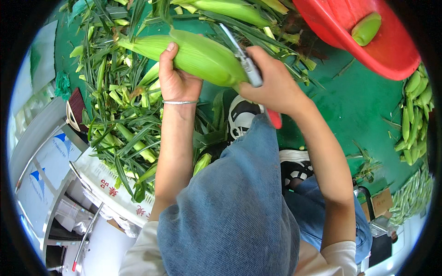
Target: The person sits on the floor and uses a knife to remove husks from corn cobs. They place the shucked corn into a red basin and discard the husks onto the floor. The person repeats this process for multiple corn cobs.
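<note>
My left hand (179, 77) grips a green, husk-covered ear of corn (203, 57) around its middle, with the thumb on top. The ear lies roughly level, its narrow tip towards the left. In my right hand (272, 79) is a cutting tool (251, 69) with a long, thin metal blade and a red handle end; its exact kind is hard to tell. The tool is at the ear's thick right end, and my right thumb is close to that end. My fingers partly hide the tool's grip.
Leaves and cut stalk pieces (103, 79) heap on the green floor (345, 103) at left, partly over a white plastic basket (100, 172). A red tub (390, 58) at upper right holds one ear (366, 29). Piled ears (414, 114) lie at far right. My shoes (241, 115) are below.
</note>
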Demonstrator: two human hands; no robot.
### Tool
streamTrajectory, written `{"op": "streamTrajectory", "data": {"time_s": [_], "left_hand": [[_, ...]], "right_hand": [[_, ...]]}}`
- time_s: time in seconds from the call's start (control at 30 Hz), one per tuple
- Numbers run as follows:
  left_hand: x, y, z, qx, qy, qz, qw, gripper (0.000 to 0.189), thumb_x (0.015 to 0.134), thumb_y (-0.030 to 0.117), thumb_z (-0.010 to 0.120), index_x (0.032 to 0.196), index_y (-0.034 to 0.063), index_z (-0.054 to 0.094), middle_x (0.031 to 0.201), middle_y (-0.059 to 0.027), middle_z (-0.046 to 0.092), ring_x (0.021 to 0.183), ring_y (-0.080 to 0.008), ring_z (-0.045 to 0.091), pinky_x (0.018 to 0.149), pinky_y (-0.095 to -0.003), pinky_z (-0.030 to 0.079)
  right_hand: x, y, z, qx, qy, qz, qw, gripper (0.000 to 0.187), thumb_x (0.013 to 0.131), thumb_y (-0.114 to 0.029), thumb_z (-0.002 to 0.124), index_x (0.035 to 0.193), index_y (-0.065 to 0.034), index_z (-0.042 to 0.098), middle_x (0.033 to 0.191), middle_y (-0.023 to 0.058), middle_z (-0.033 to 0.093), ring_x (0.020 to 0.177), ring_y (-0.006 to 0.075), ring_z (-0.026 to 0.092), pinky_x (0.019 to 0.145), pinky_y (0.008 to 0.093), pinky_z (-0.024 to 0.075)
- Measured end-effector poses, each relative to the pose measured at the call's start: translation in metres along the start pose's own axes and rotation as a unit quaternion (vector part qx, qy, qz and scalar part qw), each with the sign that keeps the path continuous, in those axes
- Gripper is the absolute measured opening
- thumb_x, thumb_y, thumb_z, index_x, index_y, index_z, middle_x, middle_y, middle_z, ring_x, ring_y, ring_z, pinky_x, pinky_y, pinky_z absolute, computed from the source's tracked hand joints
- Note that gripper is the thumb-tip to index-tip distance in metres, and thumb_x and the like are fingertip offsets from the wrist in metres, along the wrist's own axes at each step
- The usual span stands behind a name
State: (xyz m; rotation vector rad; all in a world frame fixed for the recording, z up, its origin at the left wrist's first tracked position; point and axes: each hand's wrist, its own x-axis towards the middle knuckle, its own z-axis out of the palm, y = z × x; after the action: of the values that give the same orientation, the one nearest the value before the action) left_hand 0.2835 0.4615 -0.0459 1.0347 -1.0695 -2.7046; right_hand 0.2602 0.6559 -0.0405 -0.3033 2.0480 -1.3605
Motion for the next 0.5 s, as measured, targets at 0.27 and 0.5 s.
{"op": "streamTrajectory", "data": {"time_s": [0.27, 0.5], "left_hand": [[0.007, 0.027, -0.031, -0.163, -0.087, 0.032, 0.982, 0.043, 0.072, 0.025, 0.068, 0.108, 0.0031, 0.06, 0.129, -0.018, 0.051, 0.127, -0.0363, 0.039, 0.111, -0.0559, 0.02], [0.008, 0.029, -0.038, -0.058, -0.006, 0.074, 0.996, 0.043, 0.08, 0.019, 0.067, 0.117, 0.0033, 0.052, 0.124, -0.015, 0.053, 0.119, -0.0329, 0.047, 0.104, -0.058, 0.035]], "right_hand": [[-0.033, 0.026, -0.015, -0.025, 0.019, 0.178, 0.984, 0.049, 0.067, -0.012, 0.065, 0.111, 0.0031, 0.049, 0.086, 0.0184, 0.059, 0.08, 0.0334, 0.059, 0.073, 0.0365, 0.0477], [-0.044, -0.003, 0.003, -0.085, 0.036, 0.02, 0.996, 0.067, 0.065, -0.009, 0.058, 0.127, 0.0001, 0.038, 0.111, 0.0235, 0.054, 0.105, 0.0401, 0.053, 0.094, 0.0409, 0.0416]]}}
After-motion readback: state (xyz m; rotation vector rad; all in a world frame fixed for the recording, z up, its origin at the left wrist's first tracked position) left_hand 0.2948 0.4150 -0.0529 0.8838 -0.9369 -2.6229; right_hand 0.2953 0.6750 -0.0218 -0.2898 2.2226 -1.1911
